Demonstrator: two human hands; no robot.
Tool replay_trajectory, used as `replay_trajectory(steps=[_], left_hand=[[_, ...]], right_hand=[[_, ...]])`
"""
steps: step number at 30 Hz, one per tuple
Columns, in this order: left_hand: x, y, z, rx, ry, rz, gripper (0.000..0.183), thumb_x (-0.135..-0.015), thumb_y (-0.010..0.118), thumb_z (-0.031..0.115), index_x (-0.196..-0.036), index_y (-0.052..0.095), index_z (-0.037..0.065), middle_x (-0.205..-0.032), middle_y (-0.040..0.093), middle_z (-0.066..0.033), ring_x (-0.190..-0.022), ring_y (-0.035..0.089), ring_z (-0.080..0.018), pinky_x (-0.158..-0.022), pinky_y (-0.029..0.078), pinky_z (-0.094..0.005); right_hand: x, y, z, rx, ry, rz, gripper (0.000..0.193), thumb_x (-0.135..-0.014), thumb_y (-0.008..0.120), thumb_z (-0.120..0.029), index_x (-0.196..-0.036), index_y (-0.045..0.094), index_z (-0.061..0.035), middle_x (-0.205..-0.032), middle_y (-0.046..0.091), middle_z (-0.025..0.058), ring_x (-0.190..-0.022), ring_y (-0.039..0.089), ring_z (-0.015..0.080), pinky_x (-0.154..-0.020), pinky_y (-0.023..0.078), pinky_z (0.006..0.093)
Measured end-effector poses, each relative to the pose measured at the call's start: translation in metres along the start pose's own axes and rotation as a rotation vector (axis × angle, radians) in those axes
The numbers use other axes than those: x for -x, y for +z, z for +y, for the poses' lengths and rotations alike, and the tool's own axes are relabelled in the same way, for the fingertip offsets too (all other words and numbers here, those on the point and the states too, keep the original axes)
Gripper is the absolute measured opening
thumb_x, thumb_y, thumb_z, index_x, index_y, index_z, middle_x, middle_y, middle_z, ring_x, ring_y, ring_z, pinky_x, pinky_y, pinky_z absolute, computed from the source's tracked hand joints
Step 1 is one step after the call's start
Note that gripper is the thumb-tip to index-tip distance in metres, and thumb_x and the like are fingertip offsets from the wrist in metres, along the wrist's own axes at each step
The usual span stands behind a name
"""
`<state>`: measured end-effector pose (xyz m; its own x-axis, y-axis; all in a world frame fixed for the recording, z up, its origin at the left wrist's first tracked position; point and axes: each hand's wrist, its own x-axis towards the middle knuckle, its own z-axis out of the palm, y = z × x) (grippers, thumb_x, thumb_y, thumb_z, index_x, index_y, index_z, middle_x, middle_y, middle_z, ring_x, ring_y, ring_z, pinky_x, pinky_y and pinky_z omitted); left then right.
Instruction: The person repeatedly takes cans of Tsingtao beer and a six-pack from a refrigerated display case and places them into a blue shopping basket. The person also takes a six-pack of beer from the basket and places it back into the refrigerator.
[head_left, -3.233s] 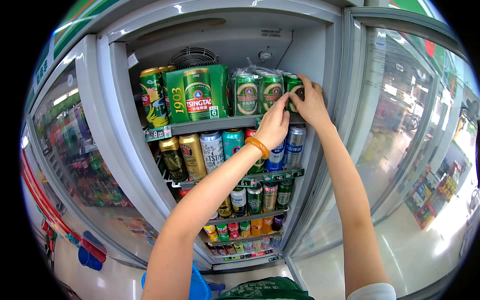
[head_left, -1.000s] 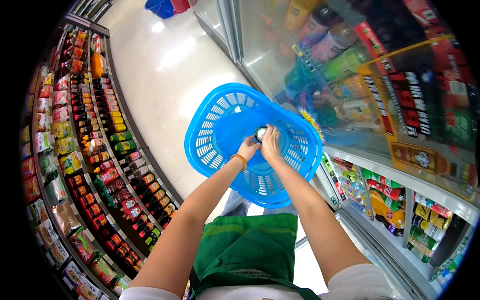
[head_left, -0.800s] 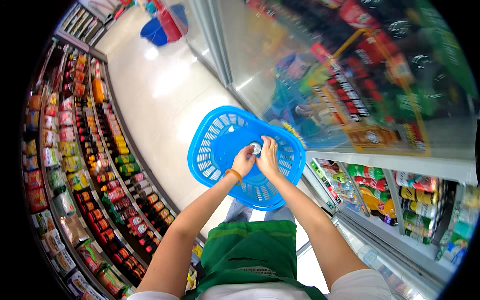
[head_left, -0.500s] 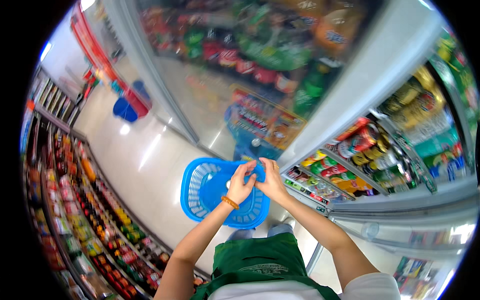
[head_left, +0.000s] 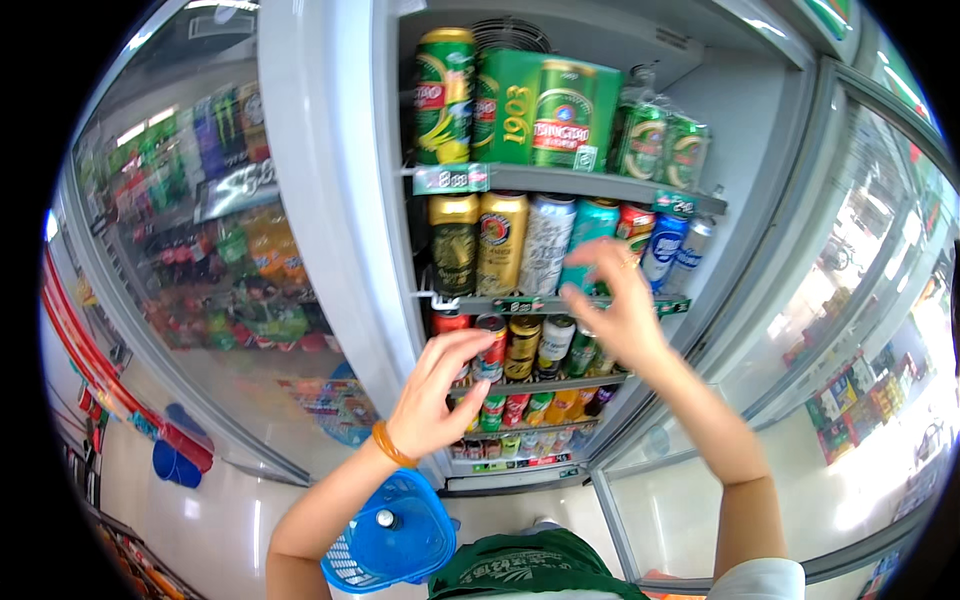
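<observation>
My right hand [head_left: 622,308] is raised before the second shelf of an opened drinks fridge, thumb and fingers apart around nothing. Its fingertips overlap a teal can [head_left: 592,226] in view; whether they touch it I cannot tell. A white patterned can [head_left: 548,245] stands just left of it. Lower down, my left hand [head_left: 438,392], with an orange-brown bracelet [head_left: 388,446] at the wrist, has its fingers spread and curved in front of a red can [head_left: 491,350]. Contact there is unclear too. Neither hand holds anything. Gold cans [head_left: 500,243] stand on the second shelf.
Below my left forearm, a blue basket [head_left: 440,505] rests on the floor with a small can or bottle [head_left: 387,519] inside. Green beer cans [head_left: 445,95] and a green carton [head_left: 510,105] fill the top shelf. Glass doors stand left [head_left: 235,330] and right [head_left: 740,440].
My view has swung up and right from the basket to the fridge shelves. Both hands, close together above the basket before, are now raised and apart in front of the cans.
</observation>
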<state>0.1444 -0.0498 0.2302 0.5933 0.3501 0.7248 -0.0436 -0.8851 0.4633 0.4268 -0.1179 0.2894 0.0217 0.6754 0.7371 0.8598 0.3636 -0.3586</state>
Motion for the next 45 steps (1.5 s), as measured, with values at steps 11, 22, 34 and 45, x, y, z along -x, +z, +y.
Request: replay_trajectory(steps=[11,22,34,45], left_hand=[[-0.218,0.067,0.001,0.106,0.254,0.133,0.054,-0.098,0.066,0.005,-0.149,0.05,-0.001,-0.152,0.049,-0.0187,-0.138,0.056,-0.034,-0.115,0.051,-0.0415],[-0.284,0.128,-0.015,-0.163,0.032,0.265,0.091,-0.095,0.074,0.029,-0.16,0.026,-0.015,-0.152,0.046,-0.0304,-0.134,0.056,-0.037,-0.113,0.046,-0.0415],[-0.275,0.127,-0.022,-0.13,0.14,0.254,0.083,-0.096,0.07,0.015,-0.159,0.024,-0.012,-0.15,0.045,-0.031,-0.136,0.052,-0.0429,-0.116,0.044,-0.045],[-0.291,0.137,-0.004,-0.344,0.41,0.482,0.101,-0.096,0.075,0.018,-0.161,0.004,-0.014,-0.158,0.027,-0.0443,-0.143,0.034,-0.0586,-0.122,0.03,-0.0585]], right_hand=[[-0.183,-0.154,0.096,0.429,-0.086,0.368,0.03,-0.089,0.078,-0.024,-0.111,0.077,-0.0034,-0.117,0.07,0.0202,-0.114,0.066,0.0371,-0.099,0.054,0.0444],[-0.316,-0.129,0.153,0.627,0.229,-0.198,0.036,-0.078,0.087,-0.024,-0.105,0.082,-0.0002,-0.111,0.078,0.0221,-0.106,0.075,0.0381,-0.093,0.06,0.0441],[-0.308,-0.146,0.136,0.775,-0.048,-0.177,0.029,-0.086,0.085,-0.021,-0.105,0.078,0.0007,-0.111,0.076,0.0249,-0.109,0.072,0.0426,-0.093,0.059,0.0483],[-0.308,-0.192,0.095,0.702,-0.223,-0.101,0.026,-0.089,0.082,-0.024,-0.102,0.081,-0.0011,-0.092,0.078,0.0184,-0.083,0.074,0.0305,-0.077,0.058,0.041]])
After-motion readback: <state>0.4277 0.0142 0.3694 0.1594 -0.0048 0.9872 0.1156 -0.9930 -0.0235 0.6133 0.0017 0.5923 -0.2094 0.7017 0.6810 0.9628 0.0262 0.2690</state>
